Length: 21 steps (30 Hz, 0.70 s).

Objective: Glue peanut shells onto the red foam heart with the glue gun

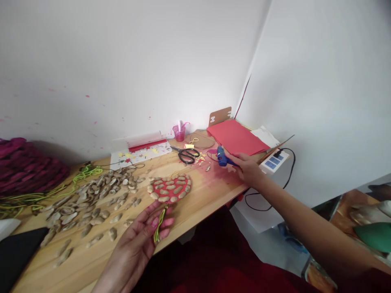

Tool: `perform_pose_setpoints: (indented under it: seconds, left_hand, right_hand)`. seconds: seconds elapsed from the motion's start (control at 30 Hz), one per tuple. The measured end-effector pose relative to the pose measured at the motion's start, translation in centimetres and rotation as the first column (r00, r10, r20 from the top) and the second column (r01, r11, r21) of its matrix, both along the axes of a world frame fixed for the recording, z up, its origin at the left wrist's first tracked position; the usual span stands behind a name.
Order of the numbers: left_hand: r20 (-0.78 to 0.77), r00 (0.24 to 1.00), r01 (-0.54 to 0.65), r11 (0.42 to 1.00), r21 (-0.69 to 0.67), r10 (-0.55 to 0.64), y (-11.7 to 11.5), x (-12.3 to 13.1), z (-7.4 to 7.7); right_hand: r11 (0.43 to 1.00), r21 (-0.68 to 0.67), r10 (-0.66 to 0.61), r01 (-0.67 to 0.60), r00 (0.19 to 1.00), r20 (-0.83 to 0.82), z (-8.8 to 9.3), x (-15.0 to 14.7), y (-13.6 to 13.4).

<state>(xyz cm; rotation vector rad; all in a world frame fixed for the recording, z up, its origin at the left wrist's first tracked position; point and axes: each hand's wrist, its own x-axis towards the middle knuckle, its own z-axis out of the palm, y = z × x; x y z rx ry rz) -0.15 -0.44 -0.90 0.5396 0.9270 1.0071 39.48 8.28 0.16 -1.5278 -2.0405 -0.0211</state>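
My left hand [140, 240] is at the table's front edge, its thumb and fingers closed round a yellow-green string tassel [160, 226]. Just above the fingertips lies a red, rounded piece covered with peanut shells [169, 188], with a small yellow loop at its top; the tassel hangs at its lower edge. Over to the right, my right hand [244, 166] grips a blue glue gun [223, 158], whose nozzle end points up and left above the pink-stained tabletop.
Loose peanut shells [88, 205] are spread across the left of the wooden table. Black scissors [187, 156], a pink cup [179, 132] and red sheets [238, 137] lie towards the back. A power strip [273, 160] with a black cord [291, 171] is at the right edge.
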Motion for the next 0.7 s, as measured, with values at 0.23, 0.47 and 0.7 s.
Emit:
perform_pose_setpoints:
  seconds: [0.23, 0.47, 0.7]
  left_hand:
    - [-0.001, 1.000, 0.020, 1.000, -0.001, -0.020, -0.1, -0.1, -0.1]
    - [0.019, 0.999, 0.036, 0.999, 0.014, -0.036, 0.1, -0.1, -0.4]
    - [0.111, 0.993, 0.035, 0.997, 0.065, -0.042, 0.1, 0.6, 0.4]
  right_hand:
    - [0.996, -0.003, 0.091, -0.091, 0.991, 0.097, -0.5, 1.4, 1.6]
    - [0.991, -0.047, 0.131, -0.126, 0.980, 0.148, -0.2, 2.4, 2.0]
    - [0.987, 0.011, 0.157, -0.161, 0.972, 0.177, 1.0, 2.3, 0.9]
